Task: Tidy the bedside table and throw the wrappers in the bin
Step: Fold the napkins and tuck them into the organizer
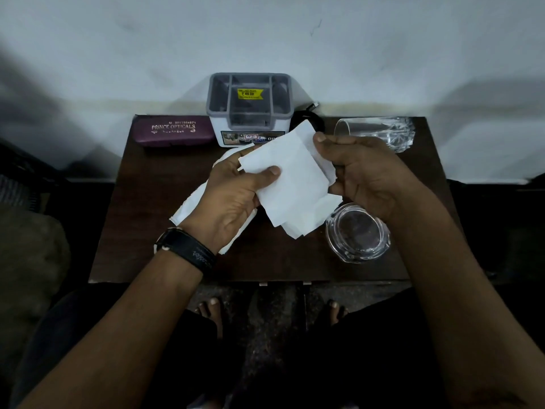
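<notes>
Both hands hold white paper wrappers (295, 184) above the middle of the dark wooden bedside table (147, 231). My left hand (233, 199), with a black watch on the wrist, grips them from the left with the thumb pressed on top. My right hand (359, 172) pinches their upper right edge. More white paper shows under and behind my left hand. No bin is in view.
A maroon spectacle case (174, 130) lies at the table's back left. A grey-and-white compartment organiser (249, 110) stands at the back centre against the wall. A drinking glass (377, 132) lies on its side at the back right. A glass ashtray (358, 233) sits front right.
</notes>
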Available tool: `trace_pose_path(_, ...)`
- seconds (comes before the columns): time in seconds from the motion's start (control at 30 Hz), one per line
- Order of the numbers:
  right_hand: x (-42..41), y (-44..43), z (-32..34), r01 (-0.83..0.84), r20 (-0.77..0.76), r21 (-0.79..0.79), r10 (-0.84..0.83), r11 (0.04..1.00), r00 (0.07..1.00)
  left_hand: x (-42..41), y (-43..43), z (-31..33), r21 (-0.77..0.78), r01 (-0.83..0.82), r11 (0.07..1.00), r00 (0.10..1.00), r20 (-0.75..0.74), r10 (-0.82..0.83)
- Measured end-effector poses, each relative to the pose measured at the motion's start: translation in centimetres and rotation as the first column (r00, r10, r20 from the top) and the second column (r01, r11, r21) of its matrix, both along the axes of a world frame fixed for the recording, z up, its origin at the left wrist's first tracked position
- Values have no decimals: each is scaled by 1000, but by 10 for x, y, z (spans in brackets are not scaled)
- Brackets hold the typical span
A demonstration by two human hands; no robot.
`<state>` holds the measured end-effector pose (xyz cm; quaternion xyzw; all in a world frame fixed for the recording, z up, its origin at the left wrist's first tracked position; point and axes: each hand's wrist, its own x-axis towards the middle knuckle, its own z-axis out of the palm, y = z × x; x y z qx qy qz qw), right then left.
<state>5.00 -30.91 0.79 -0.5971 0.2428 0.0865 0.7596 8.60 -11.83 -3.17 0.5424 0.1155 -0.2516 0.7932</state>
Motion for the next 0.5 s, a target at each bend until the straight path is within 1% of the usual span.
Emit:
trace_pose_path(0.07,0,-2,1,20,12,31,-21,999,1000,0,0,1,-25,3,1000,1000,-5,-3)
trace_pose_path(0.2,2,-5,1,106,18,-40,-105,994,994,1,1,4,-9,-6,1000,1000,-12,6)
trace_pose_path(0.27,2,-4,0,81,17,-63,-80,995,997,0,0,5,-4,-8,1000,1000,-13,8)
trace_pose_path(0.37,1,-1,-4,-10,8,-99,11,995,1000,-1,-2,9,12,-4,1000,1000,-18,4)
trace_pose_path(0.5,0,0,-6,-52,23,-109,55,993,998,-4,-3,11,43,-6,999,1000,-14,6)
